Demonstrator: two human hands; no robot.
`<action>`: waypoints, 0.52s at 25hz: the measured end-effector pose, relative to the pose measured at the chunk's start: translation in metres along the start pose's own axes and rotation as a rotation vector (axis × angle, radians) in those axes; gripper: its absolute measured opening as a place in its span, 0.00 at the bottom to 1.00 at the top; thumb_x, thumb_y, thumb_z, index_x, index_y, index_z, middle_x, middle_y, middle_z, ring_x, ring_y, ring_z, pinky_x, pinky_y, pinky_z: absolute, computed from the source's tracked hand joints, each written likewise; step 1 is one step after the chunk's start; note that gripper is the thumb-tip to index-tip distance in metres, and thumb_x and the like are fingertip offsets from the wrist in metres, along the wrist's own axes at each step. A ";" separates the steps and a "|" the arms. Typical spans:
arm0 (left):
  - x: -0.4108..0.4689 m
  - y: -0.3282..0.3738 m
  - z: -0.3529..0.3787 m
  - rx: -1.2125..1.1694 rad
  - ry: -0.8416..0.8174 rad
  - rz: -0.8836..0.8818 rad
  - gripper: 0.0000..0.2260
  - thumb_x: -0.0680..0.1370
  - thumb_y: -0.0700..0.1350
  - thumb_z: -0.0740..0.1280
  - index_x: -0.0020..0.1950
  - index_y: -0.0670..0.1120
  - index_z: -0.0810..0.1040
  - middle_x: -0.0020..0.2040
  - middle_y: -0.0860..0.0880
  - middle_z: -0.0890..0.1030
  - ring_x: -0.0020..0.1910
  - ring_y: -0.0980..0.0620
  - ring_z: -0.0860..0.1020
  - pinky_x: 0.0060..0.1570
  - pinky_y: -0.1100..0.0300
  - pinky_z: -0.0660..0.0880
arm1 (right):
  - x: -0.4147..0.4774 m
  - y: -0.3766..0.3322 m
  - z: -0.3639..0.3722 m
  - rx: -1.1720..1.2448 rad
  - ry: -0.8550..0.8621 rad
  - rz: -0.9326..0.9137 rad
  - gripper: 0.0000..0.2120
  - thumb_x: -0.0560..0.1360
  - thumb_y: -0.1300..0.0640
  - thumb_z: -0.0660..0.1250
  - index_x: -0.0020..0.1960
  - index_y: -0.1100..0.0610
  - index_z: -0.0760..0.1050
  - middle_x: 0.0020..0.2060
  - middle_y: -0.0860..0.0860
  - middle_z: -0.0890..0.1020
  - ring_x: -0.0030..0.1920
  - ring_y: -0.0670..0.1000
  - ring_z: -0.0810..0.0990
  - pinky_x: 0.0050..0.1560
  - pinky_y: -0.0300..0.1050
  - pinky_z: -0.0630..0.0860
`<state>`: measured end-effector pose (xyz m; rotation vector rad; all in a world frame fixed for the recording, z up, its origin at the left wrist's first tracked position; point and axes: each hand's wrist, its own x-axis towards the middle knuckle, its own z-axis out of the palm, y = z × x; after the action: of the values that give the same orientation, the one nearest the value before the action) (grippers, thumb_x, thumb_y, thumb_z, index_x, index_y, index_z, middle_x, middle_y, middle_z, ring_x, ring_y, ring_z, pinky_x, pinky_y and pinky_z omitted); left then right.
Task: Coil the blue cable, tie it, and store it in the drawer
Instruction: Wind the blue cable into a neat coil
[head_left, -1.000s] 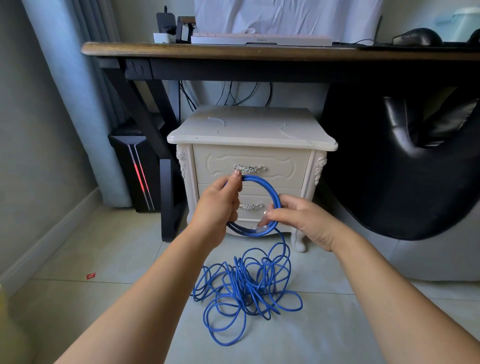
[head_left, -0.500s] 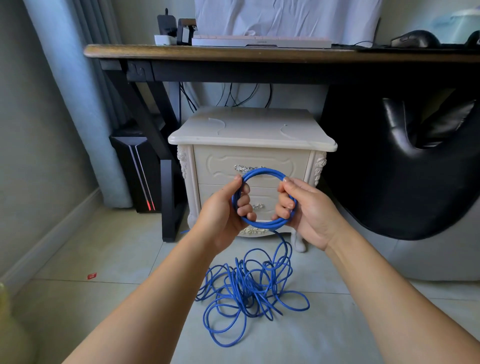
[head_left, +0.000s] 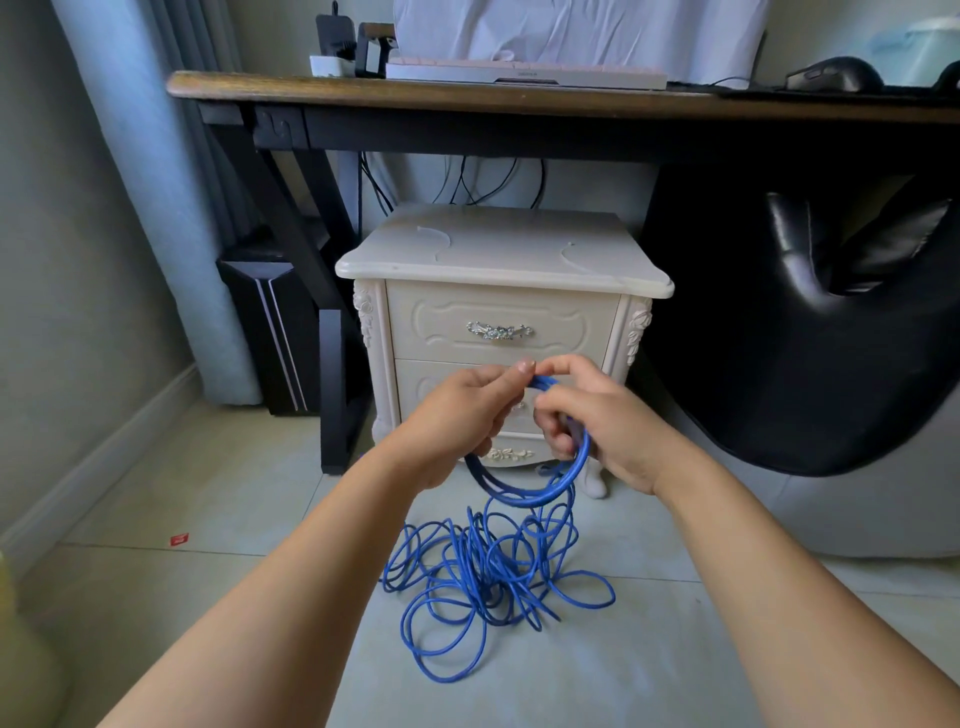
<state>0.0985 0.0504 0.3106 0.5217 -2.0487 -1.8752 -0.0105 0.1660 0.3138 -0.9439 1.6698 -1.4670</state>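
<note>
The left hand (head_left: 457, 415) and right hand (head_left: 597, 421) have come closer, both curled round a small ring of blue cable (head_left: 524, 500), but most of it still lies loose below them, waiting to be coiled.

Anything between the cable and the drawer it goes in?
On the nightstand, the top drawer and lower drawer are both shut. Nothing else visible stands between them and the blue cable held by the left hand and right hand.
</note>
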 end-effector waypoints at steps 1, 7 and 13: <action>0.001 0.001 0.001 -0.075 0.035 0.009 0.18 0.82 0.53 0.60 0.33 0.49 0.67 0.26 0.56 0.60 0.23 0.58 0.57 0.22 0.66 0.56 | -0.001 -0.001 -0.004 0.148 -0.016 -0.010 0.12 0.78 0.64 0.62 0.61 0.62 0.69 0.28 0.52 0.75 0.28 0.50 0.73 0.34 0.44 0.74; 0.005 -0.002 0.000 -0.281 0.155 -0.027 0.19 0.82 0.53 0.60 0.33 0.49 0.64 0.25 0.55 0.58 0.23 0.57 0.54 0.22 0.65 0.52 | -0.002 0.015 -0.016 0.226 -0.101 0.116 0.13 0.69 0.54 0.68 0.48 0.62 0.77 0.38 0.59 0.83 0.46 0.59 0.83 0.57 0.51 0.78; 0.007 0.000 0.003 -0.112 0.238 -0.009 0.19 0.81 0.56 0.62 0.34 0.48 0.67 0.25 0.55 0.60 0.25 0.55 0.56 0.25 0.61 0.54 | 0.001 0.010 -0.020 0.297 0.058 -0.022 0.09 0.68 0.59 0.71 0.46 0.60 0.77 0.31 0.49 0.77 0.32 0.48 0.71 0.35 0.43 0.68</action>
<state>0.0908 0.0501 0.3102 0.6899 -1.7822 -1.8224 -0.0289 0.1756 0.3064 -0.7640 1.4331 -1.7134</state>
